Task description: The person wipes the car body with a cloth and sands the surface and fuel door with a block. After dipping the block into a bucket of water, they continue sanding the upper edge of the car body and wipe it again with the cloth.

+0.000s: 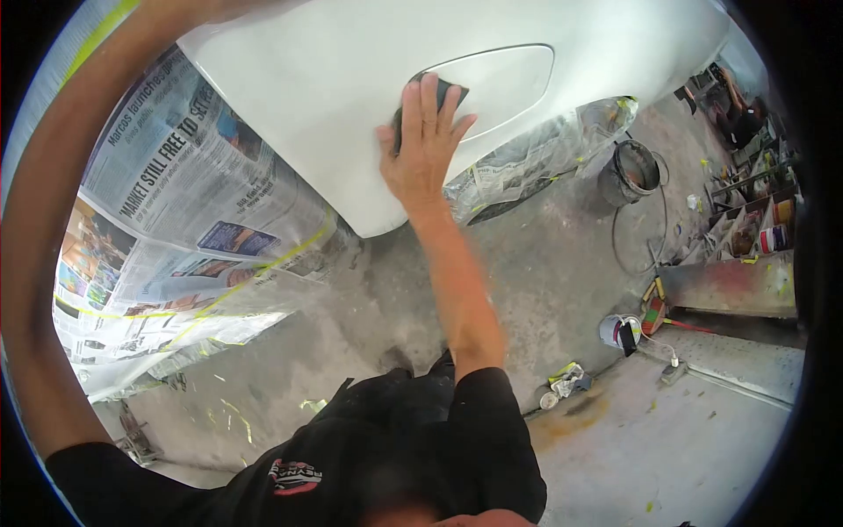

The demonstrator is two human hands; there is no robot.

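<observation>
One dark pad [461,91] is pressed to one white panel [325,97] by right hand [425,140], inside panel edges — floor [386,290] open beside; left hand's state can't be told.

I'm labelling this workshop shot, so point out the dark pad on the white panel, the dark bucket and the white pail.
Dark pad [461,94]: head view, on its exposed right corner.
Dark bucket [612,183]: head view, on its outer wall.
White pail [608,332]: head view, on its outer side.
</observation>
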